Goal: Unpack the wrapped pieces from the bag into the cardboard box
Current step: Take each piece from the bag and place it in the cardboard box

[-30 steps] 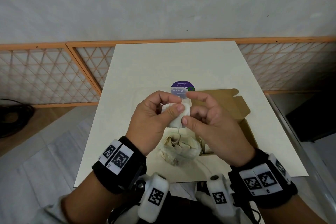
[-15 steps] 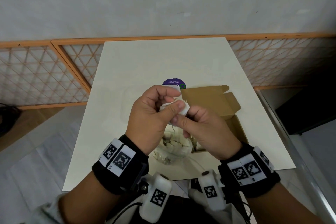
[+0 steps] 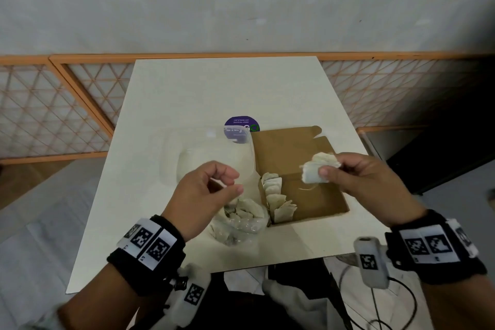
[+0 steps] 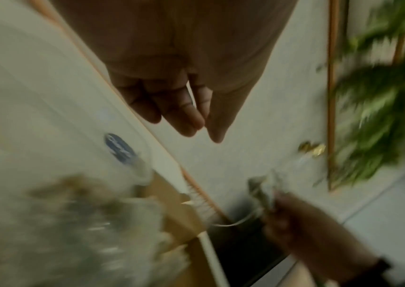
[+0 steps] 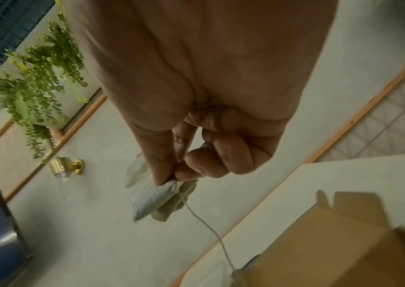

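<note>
A wrapped tea bag (image 3: 316, 170) is pinched between the thumb and curled fingers of the right hand (image 3: 367, 182), held above the open cardboard box (image 3: 316, 203). Its long axis runs roughly left to right in the head view, and a thin string (image 5: 206, 225) hangs from it towards the box. About four wrapped pieces (image 3: 276, 195) are stood on edge in a row along the left wall of the box; an exact count cannot be made. The clear plastic bag (image 3: 238, 222) lies on the counter (image 3: 214, 88) just left of the box, with more pieces heaped inside, too jumbled to be counted. The left hand (image 3: 206, 195) is raised over the bag, fingers loosely curled; whether anything is held cannot be told.
</note>
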Motion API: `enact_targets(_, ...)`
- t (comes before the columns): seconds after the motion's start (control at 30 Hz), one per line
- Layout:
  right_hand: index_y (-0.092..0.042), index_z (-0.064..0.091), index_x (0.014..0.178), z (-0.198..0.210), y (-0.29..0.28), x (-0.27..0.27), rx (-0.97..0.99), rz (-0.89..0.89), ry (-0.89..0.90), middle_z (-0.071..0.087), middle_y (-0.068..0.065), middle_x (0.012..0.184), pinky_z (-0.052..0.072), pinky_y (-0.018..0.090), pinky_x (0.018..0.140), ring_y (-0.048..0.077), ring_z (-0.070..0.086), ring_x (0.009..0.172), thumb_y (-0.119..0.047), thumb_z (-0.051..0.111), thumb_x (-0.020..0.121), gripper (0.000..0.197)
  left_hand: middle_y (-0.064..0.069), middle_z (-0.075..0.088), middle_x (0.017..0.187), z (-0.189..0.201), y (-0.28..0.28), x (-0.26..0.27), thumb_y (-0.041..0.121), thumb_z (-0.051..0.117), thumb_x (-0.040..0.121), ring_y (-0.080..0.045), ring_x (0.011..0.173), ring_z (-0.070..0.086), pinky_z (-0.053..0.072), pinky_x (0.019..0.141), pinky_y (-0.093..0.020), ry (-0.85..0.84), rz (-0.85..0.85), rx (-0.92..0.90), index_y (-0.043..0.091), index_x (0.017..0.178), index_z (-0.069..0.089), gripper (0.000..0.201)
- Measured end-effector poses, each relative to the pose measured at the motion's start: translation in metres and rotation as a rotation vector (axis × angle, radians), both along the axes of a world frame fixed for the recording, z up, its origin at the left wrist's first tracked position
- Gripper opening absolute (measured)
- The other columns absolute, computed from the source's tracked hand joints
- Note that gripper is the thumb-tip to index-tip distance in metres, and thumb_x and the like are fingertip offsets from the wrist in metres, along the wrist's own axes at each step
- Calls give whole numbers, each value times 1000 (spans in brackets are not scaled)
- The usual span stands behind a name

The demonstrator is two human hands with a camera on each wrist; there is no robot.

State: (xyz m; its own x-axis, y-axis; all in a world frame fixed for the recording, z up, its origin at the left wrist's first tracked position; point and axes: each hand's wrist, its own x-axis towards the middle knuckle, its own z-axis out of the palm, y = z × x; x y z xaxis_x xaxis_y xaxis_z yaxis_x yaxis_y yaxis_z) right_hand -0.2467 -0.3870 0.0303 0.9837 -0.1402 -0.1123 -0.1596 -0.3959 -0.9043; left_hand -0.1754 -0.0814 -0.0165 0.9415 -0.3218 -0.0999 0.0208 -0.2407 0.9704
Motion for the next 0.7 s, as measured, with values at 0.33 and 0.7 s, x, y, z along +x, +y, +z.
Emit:
enact_targets(0.33,-14,51,61,-111,-19,35,-478,136,326,45,-3,60,33,30,58,11,41,57,-24,69,93,38,24,68,101,-53,22,-6,36,68,96,19,76,56,39,72,-7,-106,-197,586,37,97,69,2)
enact_targets(0.7,-15,64,89,-152,9,70,-411,-65,300,62,-2,75,40,26,61,15,57,71,-26,65,96,13,19,69,94,-75,27,-7,38,66,96,0,80,63,51,74,-18,-67,-227,587,33,93,69,7)
